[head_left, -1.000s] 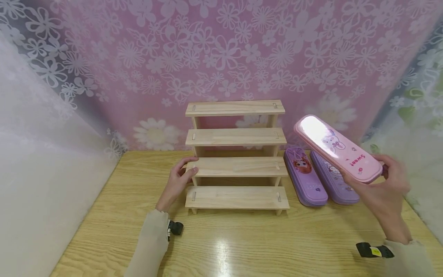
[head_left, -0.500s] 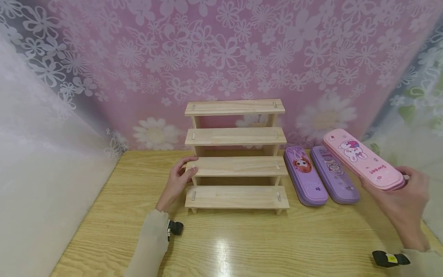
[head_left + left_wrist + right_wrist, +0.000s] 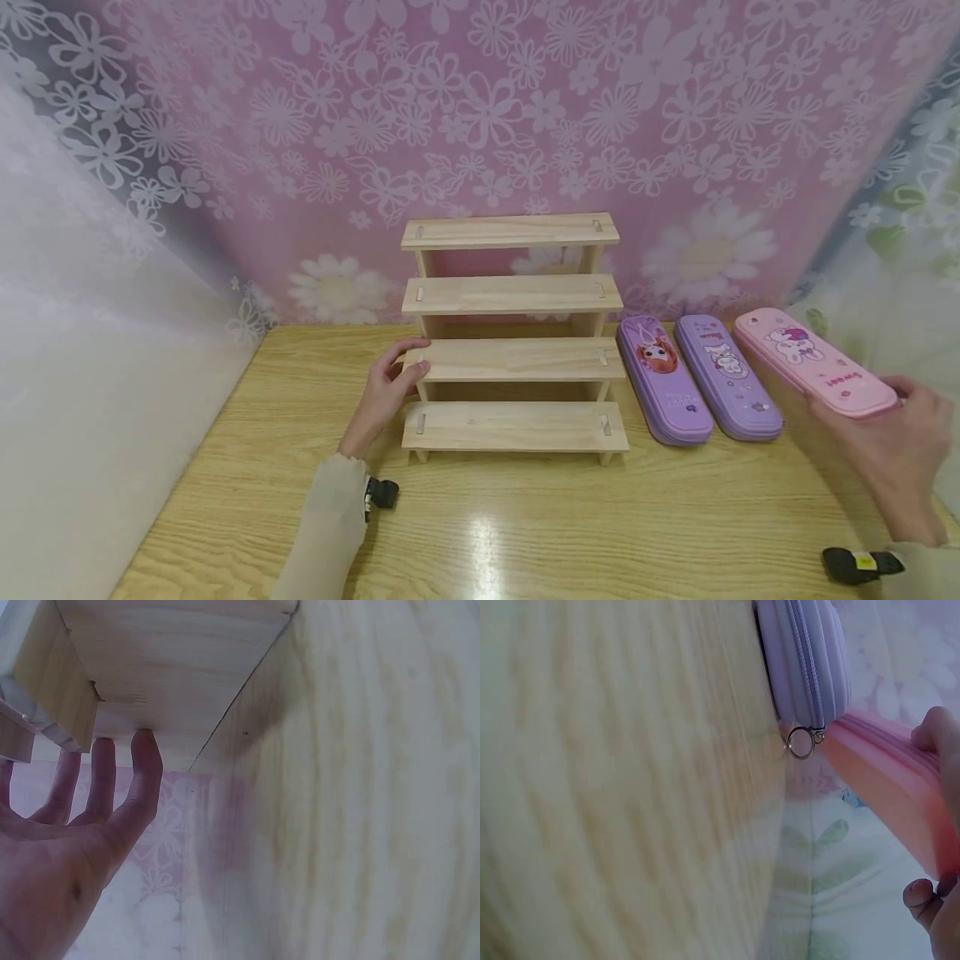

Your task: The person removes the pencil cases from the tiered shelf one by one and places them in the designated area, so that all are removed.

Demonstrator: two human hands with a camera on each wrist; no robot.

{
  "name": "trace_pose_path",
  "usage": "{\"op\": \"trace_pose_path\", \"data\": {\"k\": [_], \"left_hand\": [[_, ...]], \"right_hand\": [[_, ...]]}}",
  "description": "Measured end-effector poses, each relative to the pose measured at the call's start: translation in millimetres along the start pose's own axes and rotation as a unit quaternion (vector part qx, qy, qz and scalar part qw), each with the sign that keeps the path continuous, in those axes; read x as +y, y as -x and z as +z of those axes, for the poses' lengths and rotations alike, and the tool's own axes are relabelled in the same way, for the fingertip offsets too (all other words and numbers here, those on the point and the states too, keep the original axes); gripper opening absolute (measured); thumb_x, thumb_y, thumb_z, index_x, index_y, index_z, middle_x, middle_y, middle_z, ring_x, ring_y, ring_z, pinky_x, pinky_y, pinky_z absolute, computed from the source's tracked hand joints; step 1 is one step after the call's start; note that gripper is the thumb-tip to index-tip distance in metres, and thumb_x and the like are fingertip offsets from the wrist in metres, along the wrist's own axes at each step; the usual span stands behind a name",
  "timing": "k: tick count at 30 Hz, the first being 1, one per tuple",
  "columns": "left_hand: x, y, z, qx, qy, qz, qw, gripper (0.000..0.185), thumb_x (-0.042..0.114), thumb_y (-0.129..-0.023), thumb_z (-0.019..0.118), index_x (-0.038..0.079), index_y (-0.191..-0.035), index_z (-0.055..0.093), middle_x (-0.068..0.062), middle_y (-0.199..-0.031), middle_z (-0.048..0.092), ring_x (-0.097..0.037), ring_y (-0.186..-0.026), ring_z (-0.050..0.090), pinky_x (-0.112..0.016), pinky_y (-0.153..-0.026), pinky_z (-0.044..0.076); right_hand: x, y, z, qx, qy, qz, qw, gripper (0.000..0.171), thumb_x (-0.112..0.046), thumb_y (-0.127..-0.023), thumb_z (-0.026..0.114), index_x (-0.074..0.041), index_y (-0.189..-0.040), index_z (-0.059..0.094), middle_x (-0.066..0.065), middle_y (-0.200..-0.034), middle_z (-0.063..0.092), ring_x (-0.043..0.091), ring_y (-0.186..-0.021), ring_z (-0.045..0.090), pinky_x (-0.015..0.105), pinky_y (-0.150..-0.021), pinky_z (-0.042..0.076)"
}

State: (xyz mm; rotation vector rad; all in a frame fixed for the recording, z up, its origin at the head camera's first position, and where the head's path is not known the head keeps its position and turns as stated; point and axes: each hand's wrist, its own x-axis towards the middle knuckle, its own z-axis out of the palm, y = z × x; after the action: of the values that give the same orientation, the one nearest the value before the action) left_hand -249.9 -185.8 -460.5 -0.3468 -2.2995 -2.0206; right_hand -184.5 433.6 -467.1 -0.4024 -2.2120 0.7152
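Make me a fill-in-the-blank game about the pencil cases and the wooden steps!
1. The right hand holds the ___ pencil case.
2. The wooden shelf has ___ steps.
3. ___ purple pencil cases lie flat on the table.
4. The left hand touches the shelf's ___ side.

Missing words: pink; four; Two; left

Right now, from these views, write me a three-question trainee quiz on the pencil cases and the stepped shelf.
1. True or false: the pink pencil case lies flat on the table.
2. How many purple pencil cases lie right of the wooden stepped shelf?
3. The left hand touches: A) the shelf's left end, B) a purple case, C) the curtain.

Key:
1. False; the right hand holds it, tilted.
2. Two.
3. A.
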Motion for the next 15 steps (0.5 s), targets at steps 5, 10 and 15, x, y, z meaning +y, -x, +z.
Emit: {"op": "trace_pose_path", "data": {"k": [5,10,15], "left_hand": [[1.5,0.0,0.2,-0.001,0.003,-0.003,1.0,0.034,0.021,-0.103,0.063,0.014,-0.136,0.061,-0.006,-0.144,0.054,-0.019,-0.098,0.059,-0.03,-0.077,0.059],[2.6,0.2,0.7,-0.003,0.006,-0.001,1.0,0.034,0.02,-0.103,0.063,0.014,-0.136,0.06,-0.006,-0.142,0.054,-0.02,-0.099,0.06,-0.03,-0.077,0.059],[2.8,0.5,1.0,-0.002,0.012,0.0,0.9999,0.034,0.018,-0.102,0.063,0.013,-0.136,0.06,-0.009,-0.139,0.056,-0.018,-0.097,0.06,-0.029,-0.076,0.059]], "right_hand": [[0.7,-2.2,-2.6,-0.055,0.037,0.041,0.997,0.082,-0.023,-0.066,0.086,0.013,-0.131,0.051,0.034,-0.119,0.047,0.035,-0.102,0.04,0.035,-0.078,0.024],[3.5,-3.9,-4.9,-0.135,0.066,0.087,0.985,0.093,-0.033,-0.072,0.086,0.014,-0.138,0.043,0.037,-0.122,0.042,0.048,-0.11,0.037,0.048,-0.077,0.027],[9.1,-5.3,-7.7,-0.209,0.086,0.114,0.967,0.099,-0.048,-0.08,0.081,0.015,-0.142,0.036,0.04,-0.123,0.044,0.053,-0.106,0.044,0.041,-0.071,0.03]]}}
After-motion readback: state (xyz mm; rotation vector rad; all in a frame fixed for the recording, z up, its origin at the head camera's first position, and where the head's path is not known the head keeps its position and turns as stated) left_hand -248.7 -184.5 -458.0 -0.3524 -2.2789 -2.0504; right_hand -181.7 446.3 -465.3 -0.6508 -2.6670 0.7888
